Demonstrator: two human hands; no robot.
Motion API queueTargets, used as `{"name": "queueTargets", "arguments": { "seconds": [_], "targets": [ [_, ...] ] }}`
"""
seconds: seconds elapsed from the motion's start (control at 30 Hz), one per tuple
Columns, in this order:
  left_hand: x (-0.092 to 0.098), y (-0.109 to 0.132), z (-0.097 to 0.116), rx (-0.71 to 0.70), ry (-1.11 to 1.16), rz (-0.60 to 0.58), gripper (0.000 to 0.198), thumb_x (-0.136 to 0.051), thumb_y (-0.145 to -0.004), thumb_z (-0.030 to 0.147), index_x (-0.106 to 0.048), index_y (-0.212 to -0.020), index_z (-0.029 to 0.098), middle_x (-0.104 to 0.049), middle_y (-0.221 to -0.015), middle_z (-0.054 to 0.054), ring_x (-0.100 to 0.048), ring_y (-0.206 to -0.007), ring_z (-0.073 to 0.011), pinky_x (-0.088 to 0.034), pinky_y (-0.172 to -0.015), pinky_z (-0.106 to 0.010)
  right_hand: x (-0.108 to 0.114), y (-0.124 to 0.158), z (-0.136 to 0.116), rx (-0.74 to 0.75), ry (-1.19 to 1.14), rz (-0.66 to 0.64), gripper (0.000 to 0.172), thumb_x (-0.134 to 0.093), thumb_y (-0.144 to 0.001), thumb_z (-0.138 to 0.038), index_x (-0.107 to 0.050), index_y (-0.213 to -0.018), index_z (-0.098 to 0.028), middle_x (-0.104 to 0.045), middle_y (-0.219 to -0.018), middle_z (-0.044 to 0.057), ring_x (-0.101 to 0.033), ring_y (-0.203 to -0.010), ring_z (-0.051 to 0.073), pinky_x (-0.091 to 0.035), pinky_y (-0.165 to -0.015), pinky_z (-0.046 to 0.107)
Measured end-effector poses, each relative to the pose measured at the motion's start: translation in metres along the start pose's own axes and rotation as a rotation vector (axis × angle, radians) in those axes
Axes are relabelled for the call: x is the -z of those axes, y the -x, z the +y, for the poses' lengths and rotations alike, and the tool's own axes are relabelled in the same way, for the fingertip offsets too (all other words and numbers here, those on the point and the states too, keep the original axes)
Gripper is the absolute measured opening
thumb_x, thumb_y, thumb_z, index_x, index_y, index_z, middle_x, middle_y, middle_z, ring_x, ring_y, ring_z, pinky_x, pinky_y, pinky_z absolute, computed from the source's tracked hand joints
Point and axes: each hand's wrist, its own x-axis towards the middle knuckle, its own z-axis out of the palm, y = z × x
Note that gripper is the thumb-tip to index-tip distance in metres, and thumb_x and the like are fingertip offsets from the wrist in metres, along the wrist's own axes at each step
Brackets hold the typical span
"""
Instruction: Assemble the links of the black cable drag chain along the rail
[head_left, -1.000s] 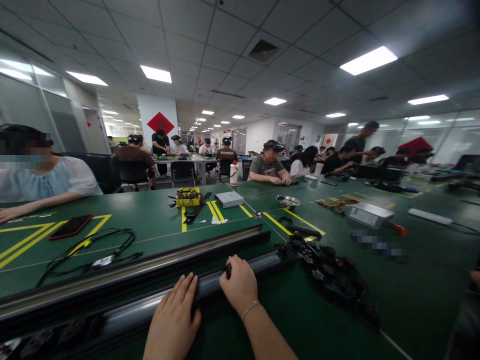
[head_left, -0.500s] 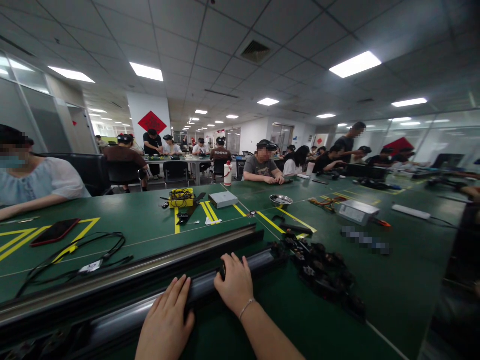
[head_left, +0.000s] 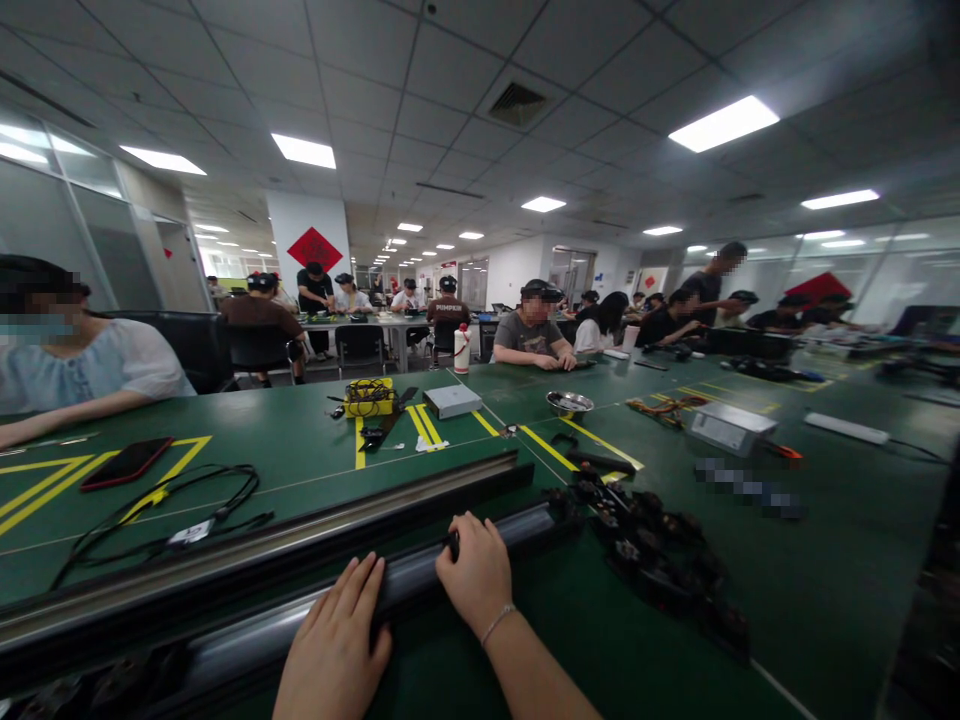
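Observation:
A long dark glossy bar [head_left: 262, 622] lies slantwise across the green table [head_left: 600, 640], close to me. My left hand [head_left: 337, 630] rests on it with the fingers stretched out and the thumb apart. Farther along the bar, my right hand [head_left: 478, 573] is closed round a small black piece [head_left: 453, 544], mostly hidden by the fingers, against the bar's surface. Behind the bar runs a long metal rail [head_left: 300, 535] with black edges. A heap of black parts [head_left: 660, 550] lies beyond the bar's right end.
A cable [head_left: 240, 500] and a phone [head_left: 127, 464] lie at the left. Farther back are a yellow block with wires [head_left: 369, 398], a grey box [head_left: 453, 401], a metal bowl [head_left: 569, 403] and a silver power unit [head_left: 731, 428]. People sit round the table.
The view has turned slightly left, so the surroundings appear shifted right. Both hands keep nearly the same places on the bar.

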Motion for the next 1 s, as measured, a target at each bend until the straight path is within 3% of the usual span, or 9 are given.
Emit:
{"name": "queueTargets", "arguments": {
  "seconds": [0.3, 0.53, 0.73, 0.83, 1.0],
  "targets": [
    [-0.003, 0.000, -0.002, -0.007, -0.001, 0.002, 0.057, -0.040, -0.072, 0.025, -0.042, -0.128, 0.016, -0.040, -0.136, -0.005, -0.036, -0.125, -0.0202, -0.030, -0.103, -0.037, -0.003, 0.000, 0.001, 0.013, -0.012, 0.017, 0.014, -0.045, -0.066, -0.014, -0.052, -0.075, -0.021, -0.061, -0.080, 0.001, -0.054, -0.089, 0.017, -0.026, -0.095, 0.031],
    [-0.001, 0.001, 0.000, -0.014, -0.023, -0.006, 0.056, -0.038, -0.073, 0.025, -0.042, -0.128, 0.016, -0.040, -0.136, -0.005, -0.037, -0.124, -0.0203, -0.030, -0.102, -0.037, 0.000, 0.000, 0.002, 0.006, 0.021, -0.019, 0.011, -0.046, -0.068, -0.016, -0.052, -0.075, -0.021, -0.060, -0.078, 0.002, -0.054, -0.084, 0.017, -0.033, -0.086, 0.029],
    [-0.003, 0.001, -0.001, -0.015, 0.008, 0.018, 0.054, -0.039, -0.073, 0.024, -0.043, -0.127, 0.016, -0.041, -0.135, -0.006, -0.037, -0.124, -0.0213, -0.031, -0.102, -0.038, 0.001, 0.000, 0.005, -0.013, 0.027, -0.013, 0.030, -0.048, -0.068, -0.021, -0.056, -0.097, -0.019, -0.062, -0.100, 0.006, -0.048, -0.108, 0.020, -0.020, -0.100, 0.035],
    [-0.002, 0.000, 0.000, -0.016, 0.014, 0.017, 0.056, -0.039, -0.073, 0.022, -0.041, -0.128, 0.017, -0.041, -0.136, -0.005, -0.036, -0.125, -0.0206, -0.030, -0.102, -0.038, 0.000, 0.000, 0.006, -0.019, 0.019, -0.018, 0.030, -0.047, -0.069, -0.023, -0.057, -0.097, -0.018, -0.062, -0.103, 0.007, -0.046, -0.111, 0.021, -0.017, -0.102, 0.036],
    [-0.002, 0.000, 0.010, -0.012, -0.042, 0.037, 0.058, -0.039, -0.072, 0.020, -0.038, -0.130, 0.020, -0.038, -0.137, -0.004, -0.029, -0.128, -0.0243, -0.022, -0.105, -0.048, -0.002, 0.001, 0.005, -0.021, 0.016, -0.003, 0.030, -0.046, -0.070, -0.022, -0.059, -0.096, -0.017, -0.062, -0.107, 0.008, -0.047, -0.111, 0.020, -0.017, -0.103, 0.035]
  ]
}}
